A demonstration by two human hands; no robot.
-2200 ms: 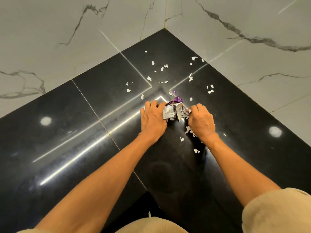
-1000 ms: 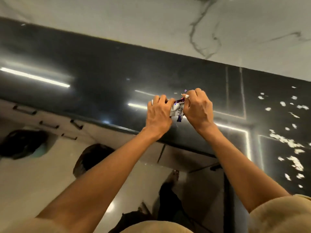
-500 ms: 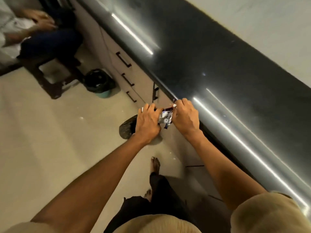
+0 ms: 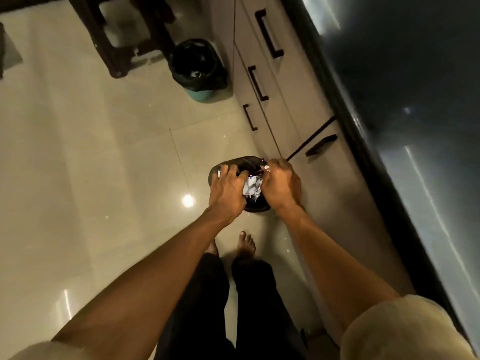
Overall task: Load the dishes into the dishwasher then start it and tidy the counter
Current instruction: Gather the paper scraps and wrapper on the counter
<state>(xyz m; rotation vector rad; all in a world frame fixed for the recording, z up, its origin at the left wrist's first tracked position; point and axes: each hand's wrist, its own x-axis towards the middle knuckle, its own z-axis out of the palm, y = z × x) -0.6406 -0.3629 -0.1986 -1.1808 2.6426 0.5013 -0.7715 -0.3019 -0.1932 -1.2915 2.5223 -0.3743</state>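
Over tiled floor (image 4: pixel 78 152), both hands (image 4: pixel 227 189) grip wrapper (image 4: pixel 251 188), print unreadable.

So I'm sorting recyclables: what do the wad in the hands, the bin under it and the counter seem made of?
Crumpled wad, gripped by left hand and right hand: probably metallised foil wrapper with paper scraps; silvery creases, purple print. Bin beneath: only a dark rim shows; material unclear. Counter: black polished stone, seemingly; mirror-like light streaks.
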